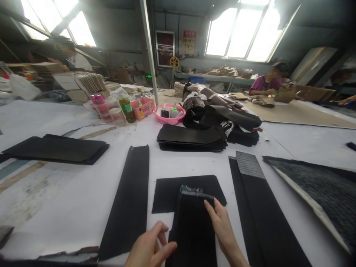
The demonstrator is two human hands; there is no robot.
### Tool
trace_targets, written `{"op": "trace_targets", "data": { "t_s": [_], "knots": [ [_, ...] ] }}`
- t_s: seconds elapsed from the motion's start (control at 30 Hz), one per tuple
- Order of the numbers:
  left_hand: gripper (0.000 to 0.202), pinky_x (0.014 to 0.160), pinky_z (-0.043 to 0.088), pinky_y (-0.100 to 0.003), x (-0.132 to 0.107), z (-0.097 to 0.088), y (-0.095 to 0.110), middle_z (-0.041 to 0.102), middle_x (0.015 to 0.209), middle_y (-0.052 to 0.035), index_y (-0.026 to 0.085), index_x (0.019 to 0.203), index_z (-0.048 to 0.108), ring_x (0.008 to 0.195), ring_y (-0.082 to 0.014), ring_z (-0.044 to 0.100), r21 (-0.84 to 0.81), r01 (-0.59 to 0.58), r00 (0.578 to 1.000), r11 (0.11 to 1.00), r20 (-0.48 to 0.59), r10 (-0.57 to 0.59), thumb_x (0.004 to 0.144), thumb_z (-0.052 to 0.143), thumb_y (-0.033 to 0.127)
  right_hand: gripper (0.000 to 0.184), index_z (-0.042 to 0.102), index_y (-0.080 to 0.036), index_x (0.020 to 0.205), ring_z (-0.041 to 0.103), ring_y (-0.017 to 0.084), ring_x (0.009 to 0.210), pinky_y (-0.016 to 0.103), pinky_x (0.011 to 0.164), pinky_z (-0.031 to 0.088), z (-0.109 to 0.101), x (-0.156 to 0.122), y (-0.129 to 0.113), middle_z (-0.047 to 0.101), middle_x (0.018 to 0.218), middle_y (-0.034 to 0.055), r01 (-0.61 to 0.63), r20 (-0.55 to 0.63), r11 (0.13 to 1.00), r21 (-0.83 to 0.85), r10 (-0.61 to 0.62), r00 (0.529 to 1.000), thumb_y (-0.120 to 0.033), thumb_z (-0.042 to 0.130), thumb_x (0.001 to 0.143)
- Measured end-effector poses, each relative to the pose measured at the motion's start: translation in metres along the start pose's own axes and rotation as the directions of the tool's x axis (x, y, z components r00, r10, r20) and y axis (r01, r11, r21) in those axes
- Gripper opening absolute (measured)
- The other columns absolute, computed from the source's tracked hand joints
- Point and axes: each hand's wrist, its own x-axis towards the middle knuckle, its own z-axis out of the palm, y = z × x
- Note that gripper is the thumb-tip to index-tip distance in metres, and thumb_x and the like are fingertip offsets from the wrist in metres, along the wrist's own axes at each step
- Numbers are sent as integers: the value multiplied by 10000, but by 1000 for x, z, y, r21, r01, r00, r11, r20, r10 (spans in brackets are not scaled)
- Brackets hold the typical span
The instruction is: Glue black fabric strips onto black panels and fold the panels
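My right hand (224, 228) pinches the upper right corner of a long black fabric strip (196, 230), thumb on top. A greyish, shiny band (191, 191) runs along that strip's top end. My left hand (151, 244) is beside the strip's left edge, its thumb tip at the edge and its fingers bent and apart. Partly under the strip lies a black rectangular panel (165, 194). To the left is another long black strip (129, 200). On the right are overlapping black strips (267, 211), one with a grey striped end.
A stack of black panels (191, 138) lies ahead, with a heap of dark fabric (222, 111) behind. Black panels (58, 148) lie left. A pink basin (169, 115), pink basket (143, 109) and bottle (127, 110) stand farther back. Two people work across the tables.
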Motion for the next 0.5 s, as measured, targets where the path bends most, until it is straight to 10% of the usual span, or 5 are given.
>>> {"op": "trace_targets", "data": {
  "t_s": [0.23,0.5],
  "knots": [
    [353,463,357,-207,60,15,28,584,717,16,188,861,534,468,-94,475,62,-154,978,986,-133,161,859,487,538,320,609,-171,1052,611,216,889,320,817,487,4,3,2,669,985,66,-23,-1,999,35,23,1000,-440,524,899],
    [407,376,244,-184,95,20,8,441,490,68,196,689,464,358,-80,380,40,-85,986,996,-139,90,804,528,581,312,485,-212,756,458,127,558,217,531,350,-5,7,20,525,636,-23,-28,-124,907,-421,-27,992,-479,456,916]
  ]
}}
